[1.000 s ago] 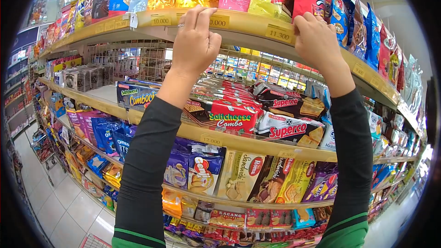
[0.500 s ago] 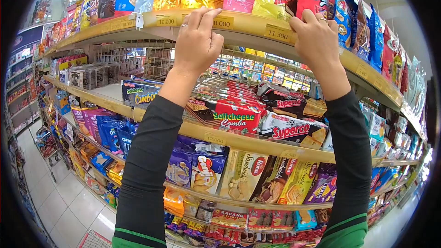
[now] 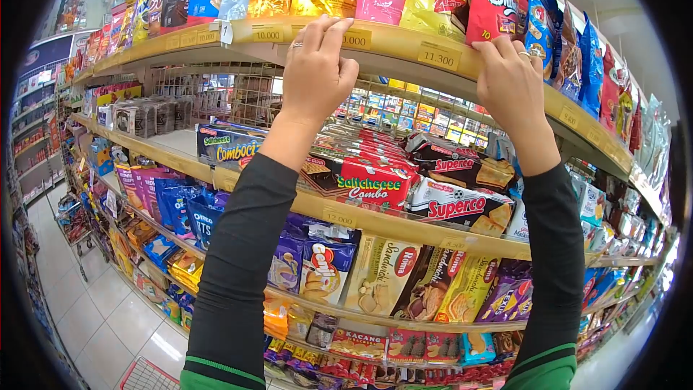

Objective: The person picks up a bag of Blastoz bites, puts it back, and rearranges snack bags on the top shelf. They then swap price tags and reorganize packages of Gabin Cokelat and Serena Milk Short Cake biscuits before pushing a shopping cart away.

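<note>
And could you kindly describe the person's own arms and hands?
Close-fitting black sleeves stop short of the wrists, with black-banded green cloth farther up. The left hand and right hand are ungloved, each wearing a ring.

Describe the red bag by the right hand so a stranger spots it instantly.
Find the top shelf's yellow edge. Just above the right hand stands the red bag. Unlike the yellow-green bag to its left, it is red with large white lettering.
</note>
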Demonstrator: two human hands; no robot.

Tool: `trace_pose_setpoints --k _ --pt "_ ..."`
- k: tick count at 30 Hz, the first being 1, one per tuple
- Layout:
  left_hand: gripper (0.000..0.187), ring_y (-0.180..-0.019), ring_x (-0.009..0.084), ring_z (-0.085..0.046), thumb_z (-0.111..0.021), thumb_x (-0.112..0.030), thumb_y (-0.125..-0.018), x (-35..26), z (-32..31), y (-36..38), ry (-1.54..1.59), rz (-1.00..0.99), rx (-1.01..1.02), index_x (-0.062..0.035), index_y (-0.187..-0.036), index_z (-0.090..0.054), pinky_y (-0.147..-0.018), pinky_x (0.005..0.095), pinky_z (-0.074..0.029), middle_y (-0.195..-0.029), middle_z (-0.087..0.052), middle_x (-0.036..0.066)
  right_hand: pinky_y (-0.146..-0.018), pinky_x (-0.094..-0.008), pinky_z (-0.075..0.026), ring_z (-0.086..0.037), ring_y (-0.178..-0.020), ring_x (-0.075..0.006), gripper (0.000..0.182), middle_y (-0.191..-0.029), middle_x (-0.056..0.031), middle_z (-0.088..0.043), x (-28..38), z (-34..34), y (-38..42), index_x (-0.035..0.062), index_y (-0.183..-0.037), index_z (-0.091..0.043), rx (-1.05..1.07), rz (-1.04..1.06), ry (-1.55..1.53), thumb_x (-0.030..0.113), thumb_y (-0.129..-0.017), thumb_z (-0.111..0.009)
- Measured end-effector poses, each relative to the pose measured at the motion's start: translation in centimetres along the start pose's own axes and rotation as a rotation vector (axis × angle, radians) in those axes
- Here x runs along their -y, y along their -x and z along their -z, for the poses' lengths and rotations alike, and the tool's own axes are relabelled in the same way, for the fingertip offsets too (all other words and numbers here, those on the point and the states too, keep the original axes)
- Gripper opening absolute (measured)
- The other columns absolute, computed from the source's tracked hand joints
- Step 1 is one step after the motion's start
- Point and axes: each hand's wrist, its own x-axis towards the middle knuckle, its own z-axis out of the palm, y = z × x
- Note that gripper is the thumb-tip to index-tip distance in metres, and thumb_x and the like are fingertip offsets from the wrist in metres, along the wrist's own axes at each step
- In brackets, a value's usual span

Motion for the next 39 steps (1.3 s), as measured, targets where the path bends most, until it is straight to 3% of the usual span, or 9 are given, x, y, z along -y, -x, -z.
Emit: trace_pose_setpoints --k 6,7,11,14,23,31,39 --pt "0.046 -0.105 0.0309 -0.046 -0.050 -0.005 -0.067 0.1 -0.1 -0.1 -0.031 -0.015 -0.011 -0.0052 -0.113 -0.050 -0.091 0.0392 -0.037 -0.109 -0.050 0.015 -0.070 -0.0387 -0.041 -0.056 -0.085 -0.0223 0.024 -0.085 -0.0051 -0.057 -1.8 0.8 0.2 0.0110 -0.093 -0.060 0.009 -0.031 -0.118 0.010 -0.070 -0.053" --pt "0.046 -0.106 0.0308 -0.046 -0.049 -0.005 -0.067 0.0 -0.1 -0.1 -0.031 -0.020 -0.006 -0.0054 -0.113 -0.050 -0.091 0.0392 -0.036 -0.109 -0.050 0.015 -0.071 -0.0404 -0.043 -0.056 -0.084 -0.0262 0.026 -0.087 -0.0083 -0.057 -3.0 0.9 0.1 0.0097 -0.095 -0.060 0.020 -0.085 -0.175 0.007 -0.071 -0.050" --pt "0.046 -0.107 0.0306 -0.045 -0.049 -0.005 -0.067 0.1 0.1 -0.1 -0.025 -0.036 0.005 -0.0058 -0.113 -0.050 -0.092 0.0390 -0.036 -0.110 -0.050 0.015 -0.071 -0.0323 -0.045 -0.058 -0.083 -0.0270 0.029 -0.088 -0.0140 -0.058 -7.4 1.0 0.7 0.0019 -0.098 -0.059 0.020 -0.150 -0.296 -0.002 -0.073 -0.044" --pt "0.045 -0.107 0.0295 -0.046 -0.049 -0.006 -0.067 0.0 0.0 -0.1 -0.042 -0.038 -0.012 -0.0058 -0.112 -0.051 -0.091 0.0389 -0.036 -0.109 -0.050 0.013 -0.074 -0.0389 -0.044 -0.055 -0.085 -0.0313 0.026 -0.087 -0.0142 -0.058 -8.9 0.9 2.1 0.0041 -0.092 -0.061 0.093 -0.214 -0.440 0.001 -0.071 -0.045" --pt "0.044 -0.108 0.0299 -0.045 -0.049 -0.007 -0.069 -0.3 -0.5 -0.1 -0.041 0.004 -0.014 -0.0069 -0.113 -0.051 -0.093 0.0388 -0.035 -0.111 -0.049 0.015 -0.073 -0.0414 -0.045 -0.054 -0.084 -0.0313 0.019 -0.086 -0.0125 -0.056 -9.1 0.5 4.1 0.0059 -0.089 -0.060 0.069 -0.098 -0.259 0.007 -0.074 -0.048" --pt "0.044 -0.105 0.0297 -0.046 -0.049 -0.007 -0.068 0.1 -0.7 -0.1 -0.059 -0.030 -0.029 -0.0084 -0.112 -0.052 -0.091 0.0391 -0.037 -0.109 -0.049 0.014 -0.078 -0.0412 -0.042 -0.052 -0.084 -0.0348 0.021 -0.087 -0.0162 -0.056 -9.4 -0.2 4.0 0.0037 -0.087 -0.055 0.084 -0.145 -0.236 0.003 -0.068 -0.049" --pt "0.044 -0.107 0.0289 -0.045 -0.049 -0.007 -0.069 0.0 -0.7 -0.1 -0.060 -0.022 -0.006 -0.0080 -0.113 -0.051 -0.092 0.0378 -0.036 -0.111 -0.048 0.014 -0.079 -0.0400 -0.042 -0.052 -0.086 -0.0332 0.021 -0.088 -0.0159 -0.056 -9.0 -0.6 4.0 0.0032 -0.089 -0.056 0.154 -0.175 -0.101 0.005 -0.069 -0.050"
